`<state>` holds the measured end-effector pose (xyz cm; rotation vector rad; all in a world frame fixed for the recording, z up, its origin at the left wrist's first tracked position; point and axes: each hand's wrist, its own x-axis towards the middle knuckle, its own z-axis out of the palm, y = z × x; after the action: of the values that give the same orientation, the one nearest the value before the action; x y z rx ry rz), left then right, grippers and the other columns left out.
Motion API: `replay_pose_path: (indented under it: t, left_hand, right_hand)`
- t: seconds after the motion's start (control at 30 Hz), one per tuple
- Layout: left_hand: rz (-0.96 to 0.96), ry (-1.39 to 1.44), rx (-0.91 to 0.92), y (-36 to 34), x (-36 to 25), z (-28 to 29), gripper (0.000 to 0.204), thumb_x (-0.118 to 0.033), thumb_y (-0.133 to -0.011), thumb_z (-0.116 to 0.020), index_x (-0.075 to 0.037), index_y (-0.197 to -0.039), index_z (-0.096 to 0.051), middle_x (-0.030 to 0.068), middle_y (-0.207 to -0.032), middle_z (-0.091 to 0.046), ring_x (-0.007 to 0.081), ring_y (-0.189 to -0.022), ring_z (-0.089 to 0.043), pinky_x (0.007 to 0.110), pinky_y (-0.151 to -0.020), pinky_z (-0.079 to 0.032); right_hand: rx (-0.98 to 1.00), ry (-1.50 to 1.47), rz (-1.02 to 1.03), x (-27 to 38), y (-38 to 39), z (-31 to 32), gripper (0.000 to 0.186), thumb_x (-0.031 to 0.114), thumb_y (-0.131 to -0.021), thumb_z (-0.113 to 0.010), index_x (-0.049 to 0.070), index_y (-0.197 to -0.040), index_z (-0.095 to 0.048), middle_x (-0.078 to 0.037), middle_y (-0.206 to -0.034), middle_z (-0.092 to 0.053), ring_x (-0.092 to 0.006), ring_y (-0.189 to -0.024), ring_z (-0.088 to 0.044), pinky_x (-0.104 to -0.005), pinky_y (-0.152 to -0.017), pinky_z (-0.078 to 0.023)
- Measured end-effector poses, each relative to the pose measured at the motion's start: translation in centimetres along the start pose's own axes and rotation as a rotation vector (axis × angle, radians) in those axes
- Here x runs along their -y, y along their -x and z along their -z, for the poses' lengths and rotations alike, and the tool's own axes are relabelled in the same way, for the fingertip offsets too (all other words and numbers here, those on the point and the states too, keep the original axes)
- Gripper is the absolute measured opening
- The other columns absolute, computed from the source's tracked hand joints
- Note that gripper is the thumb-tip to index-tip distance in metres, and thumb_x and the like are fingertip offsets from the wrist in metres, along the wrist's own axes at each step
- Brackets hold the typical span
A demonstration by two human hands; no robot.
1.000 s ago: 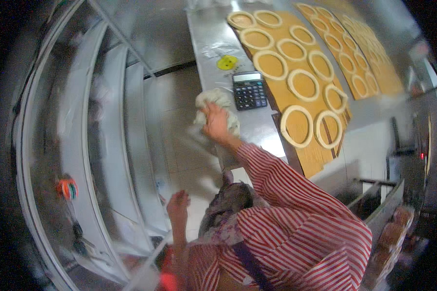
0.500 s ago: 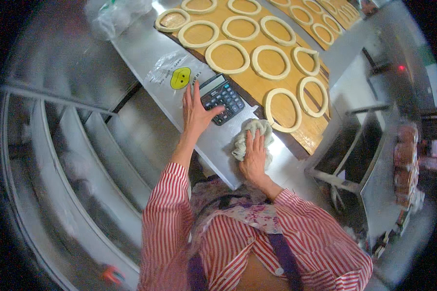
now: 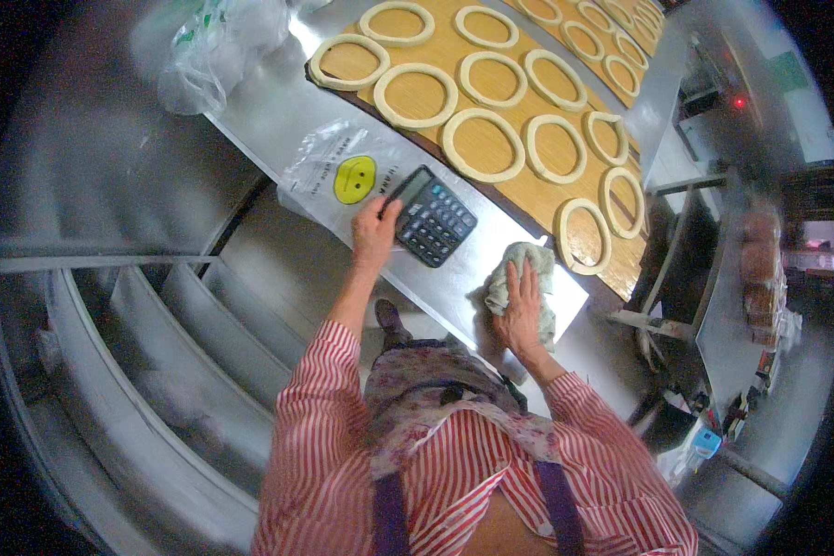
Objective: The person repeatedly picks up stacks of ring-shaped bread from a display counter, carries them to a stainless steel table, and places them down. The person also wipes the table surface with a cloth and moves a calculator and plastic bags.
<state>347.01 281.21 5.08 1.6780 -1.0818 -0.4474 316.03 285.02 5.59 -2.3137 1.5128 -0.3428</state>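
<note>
My left hand has its fingers curled in at the left edge of a black calculator, gripping it by that side. The calculator lies face up at an angle over the metal tabletop. Beside it is a clear plastic bag with a yellow smiling face printed on it. Near the table's right corner my right hand presses down on a bunched, pale grey-green cloth, fingers stretched over it and gripping its folds.
Beyond the table's near strip lies a wooden board bearing several dough rings. A second board with rings is farther off. Crumpled clear plastic bags sit at the far left. Metal shelving stands left, and a dark rack right.
My left hand's spread fingers have curled in at the calculator's side, and its thumb has left the keys. My right hand and the cloth have shifted right along the tabletop. The view has shifted.
</note>
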Motion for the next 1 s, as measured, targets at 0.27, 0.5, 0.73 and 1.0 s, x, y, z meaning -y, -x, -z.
replay_pose_path:
  t: [0.27, 0.5, 0.73, 1.0]
  left_hand:
    - [-0.182, -0.434, -0.13, -8.1, 5.7, 9.6, 0.032, -0.03, -0.079, -0.069, 0.0, -0.089, -0.071, 0.0118, -0.148, -0.037, 0.0407, -0.135, -0.03, 0.058, -0.108, -0.019]
    - [-0.047, -0.143, 0.017, -12.3, 8.0, 11.6, 0.028, -0.025, -0.083, -0.065, -0.001, -0.097, -0.069, 0.0124, -0.123, -0.062, 0.0299, -0.117, -0.053, 0.042, -0.103, -0.033]
    - [0.059, -0.197, -0.148, -16.3, 12.4, 13.3, 0.03, -0.026, -0.088, -0.062, 0.002, -0.098, -0.066, 0.0182, -0.091, -0.067, 0.0331, -0.083, -0.061, 0.04, -0.078, -0.046]
    - [-0.095, -0.286, -0.177, -17.1, 11.2, 13.6, 0.036, -0.03, -0.092, -0.059, 0.005, -0.094, -0.064, 0.0221, -0.085, -0.064, 0.0374, -0.078, -0.059, 0.042, -0.07, -0.045]
  right_hand:
    - [0.022, 0.046, -0.001, 6.0, -3.5, -1.4, 0.088, 0.007, -0.065, -0.06, 0.012, -0.147, -0.029, -0.02, -0.154, -0.018, -0.0465, -0.136, -0.024, -0.0547, -0.107, -0.029]
    - [0.13, 0.05, -0.021, 10.6, -8.2, -2.4, 0.087, 0.006, -0.067, -0.06, 0.013, -0.147, -0.027, -0.02, -0.154, -0.015, -0.0437, -0.14, -0.016, -0.0541, -0.112, -0.022]
    - [0.113, -0.018, 0.148, 15.3, -14.9, -4.7, 0.092, 0.013, -0.063, -0.069, 0.016, -0.146, -0.03, -0.02, -0.152, -0.022, -0.041, -0.139, -0.023, -0.0513, -0.111, -0.026]
    - [0.093, 0.044, 0.141, 10.6, -13.6, -3.7, 0.088, 0.015, -0.062, -0.075, 0.013, -0.142, -0.037, -0.015, -0.151, -0.027, -0.0345, -0.138, -0.028, -0.0474, -0.11, -0.03]
